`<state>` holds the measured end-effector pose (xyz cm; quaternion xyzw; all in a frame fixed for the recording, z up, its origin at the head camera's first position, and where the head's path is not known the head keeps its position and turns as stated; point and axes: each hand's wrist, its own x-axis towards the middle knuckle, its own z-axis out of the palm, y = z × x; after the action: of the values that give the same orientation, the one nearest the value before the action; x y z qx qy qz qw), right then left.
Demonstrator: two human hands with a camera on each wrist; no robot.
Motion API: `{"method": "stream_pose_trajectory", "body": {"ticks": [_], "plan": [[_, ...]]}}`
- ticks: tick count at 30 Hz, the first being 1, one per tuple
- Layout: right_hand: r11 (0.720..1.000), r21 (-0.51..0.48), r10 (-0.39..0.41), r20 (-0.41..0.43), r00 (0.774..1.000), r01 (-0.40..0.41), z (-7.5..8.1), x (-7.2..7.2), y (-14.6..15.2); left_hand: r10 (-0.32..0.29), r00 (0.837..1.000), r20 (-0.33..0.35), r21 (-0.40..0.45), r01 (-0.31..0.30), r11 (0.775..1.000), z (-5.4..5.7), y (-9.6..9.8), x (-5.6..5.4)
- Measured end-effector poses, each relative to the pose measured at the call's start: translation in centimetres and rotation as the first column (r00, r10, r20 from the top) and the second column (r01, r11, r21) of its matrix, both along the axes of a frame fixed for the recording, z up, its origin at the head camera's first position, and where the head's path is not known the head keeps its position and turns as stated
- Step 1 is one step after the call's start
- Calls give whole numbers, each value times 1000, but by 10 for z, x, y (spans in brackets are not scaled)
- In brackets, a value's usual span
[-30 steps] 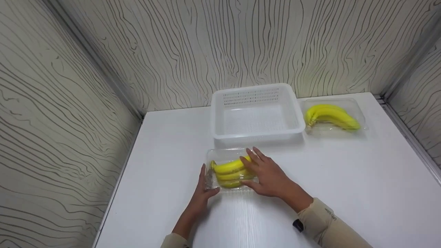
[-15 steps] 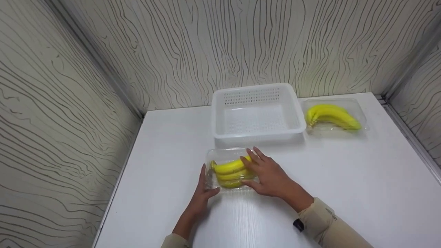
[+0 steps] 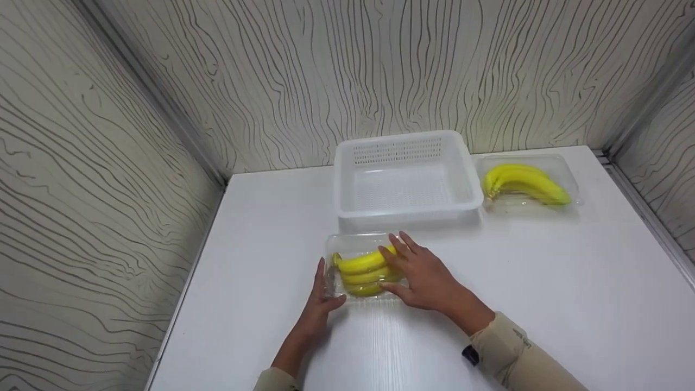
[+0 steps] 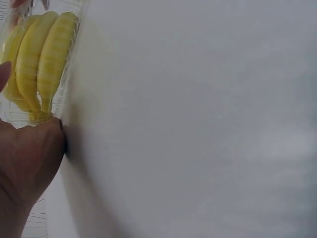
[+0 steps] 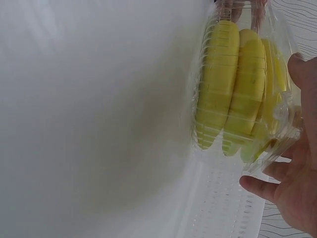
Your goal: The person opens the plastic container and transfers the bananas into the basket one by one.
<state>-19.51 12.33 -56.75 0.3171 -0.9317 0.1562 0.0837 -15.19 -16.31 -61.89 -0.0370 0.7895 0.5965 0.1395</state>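
A clear plastic clamshell box sits on the white table between both hands. Inside it lies a bunch of yellow bananas; the stem end points left. My left hand touches the box's left end, its thumb along the near corner and the fingers beside the end wall. My right hand rests over the right end with spread fingers, covering that part of the lid. In the left wrist view, the banana stems meet near the left hand. In the right wrist view, the right hand reaches around a box corner.
A white plastic basket with slotted walls stands behind the box, near the back wall. To its right is another clear box with bananas. Patterned panels enclose the table at the back and sides.
The hands and the near banana box hold their places through all the head frames. Only a very slight shift of the head view shows.
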Motion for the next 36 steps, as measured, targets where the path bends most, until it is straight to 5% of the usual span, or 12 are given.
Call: {"method": "stream_pose_trajectory", "body": {"ticks": [36], "plan": [[1000, 26, 10, -195, 981, -5, -10, -1, 0, -7, 1000, -12, 13, 7, 1000, 2, 1, 1]]}}
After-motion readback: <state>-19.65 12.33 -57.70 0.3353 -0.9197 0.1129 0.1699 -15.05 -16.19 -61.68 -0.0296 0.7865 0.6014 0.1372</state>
